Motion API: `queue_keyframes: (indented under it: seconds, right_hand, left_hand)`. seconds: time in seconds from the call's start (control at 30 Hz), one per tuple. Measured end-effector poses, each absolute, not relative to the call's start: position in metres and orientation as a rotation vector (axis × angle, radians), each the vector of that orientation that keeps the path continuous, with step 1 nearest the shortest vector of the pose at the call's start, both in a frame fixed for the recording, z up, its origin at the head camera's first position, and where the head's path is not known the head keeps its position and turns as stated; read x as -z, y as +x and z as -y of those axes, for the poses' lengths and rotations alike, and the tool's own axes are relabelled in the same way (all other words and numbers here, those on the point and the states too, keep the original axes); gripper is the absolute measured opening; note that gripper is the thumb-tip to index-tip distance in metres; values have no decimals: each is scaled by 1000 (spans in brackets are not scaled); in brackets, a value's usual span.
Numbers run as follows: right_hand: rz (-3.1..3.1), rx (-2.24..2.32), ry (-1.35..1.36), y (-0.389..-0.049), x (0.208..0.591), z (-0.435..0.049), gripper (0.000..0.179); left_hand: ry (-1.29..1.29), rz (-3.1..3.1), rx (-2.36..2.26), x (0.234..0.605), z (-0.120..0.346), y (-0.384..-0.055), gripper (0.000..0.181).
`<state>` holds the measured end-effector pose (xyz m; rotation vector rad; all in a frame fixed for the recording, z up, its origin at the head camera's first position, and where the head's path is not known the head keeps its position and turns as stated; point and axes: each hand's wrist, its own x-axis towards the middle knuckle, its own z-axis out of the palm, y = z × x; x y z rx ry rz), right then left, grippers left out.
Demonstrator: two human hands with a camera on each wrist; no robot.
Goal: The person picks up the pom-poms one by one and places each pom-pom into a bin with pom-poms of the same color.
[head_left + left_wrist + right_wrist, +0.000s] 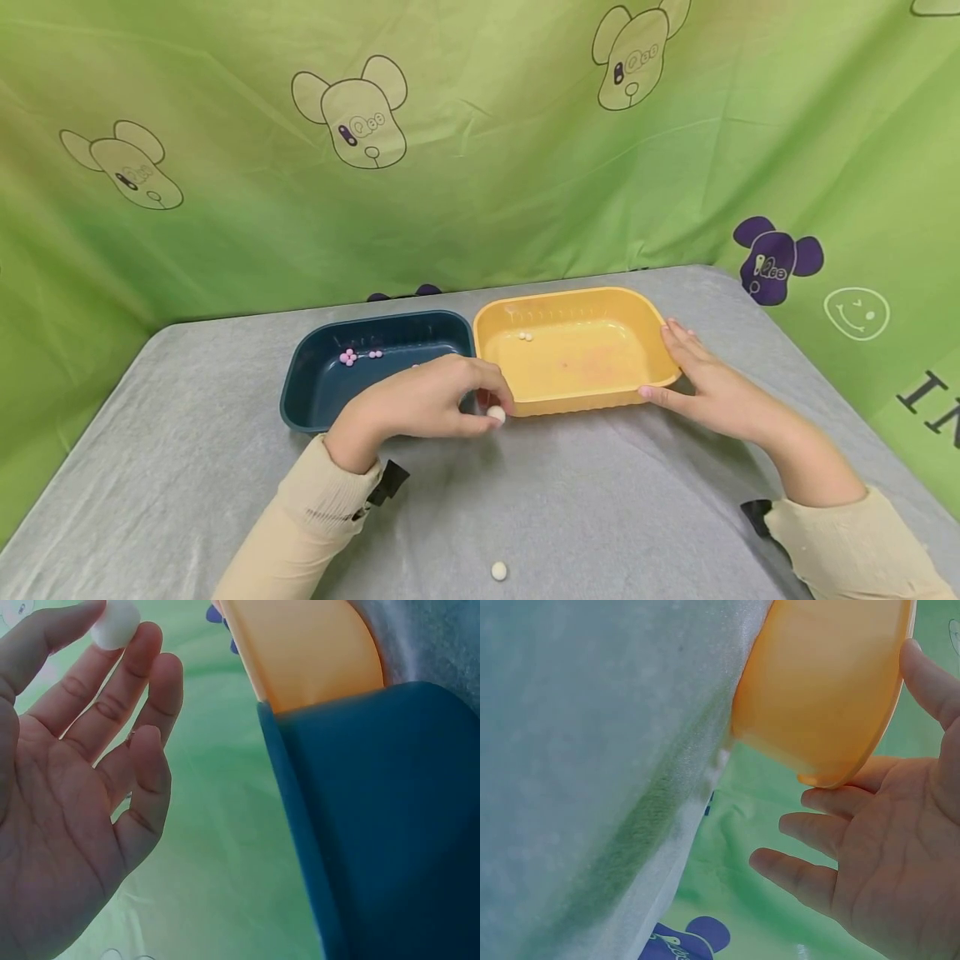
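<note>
Between the thumb and fingertips of my left hand [423, 398] is a small white ball [496, 414]. In the head view it is just in front of where the two basins meet; the left wrist view shows the pinched ball at upper left. My right hand [712, 387] rests against the right end of the yellow basin [585, 402], thumb on the front rim and fairly straight fingers along the side. Two tiny white balls [525, 337] lie inside this basin. Beside it, the dark blue basin [296, 396] contains pink beads [348, 357], partly hidden by my left hand.
Another white ball [498, 571] lies on the grey cloth-covered table [570, 500] near the front. A green printed curtain [480, 167] hangs behind the table and along its sides.
</note>
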<state>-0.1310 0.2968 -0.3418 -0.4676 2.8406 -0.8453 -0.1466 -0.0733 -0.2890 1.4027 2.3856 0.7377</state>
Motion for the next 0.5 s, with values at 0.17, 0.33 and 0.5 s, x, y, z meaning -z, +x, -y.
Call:
queue_keyframes:
  seconds: [0.17, 0.33, 0.5]
  right_hand:
    - [-2844, 848, -474, -131, 342, -297, 99]
    - [-2847, 840, -478, -131, 342, -297, 99]
    - [-2844, 843, -475, -131, 342, -297, 99]
  left_hand:
    - [1396, -2388, -771, 292, 74, -155, 13]
    - [1393, -2399, -806, 297, 75, -164, 14]
    - [1389, -2423, -849, 299, 75, -170, 15]
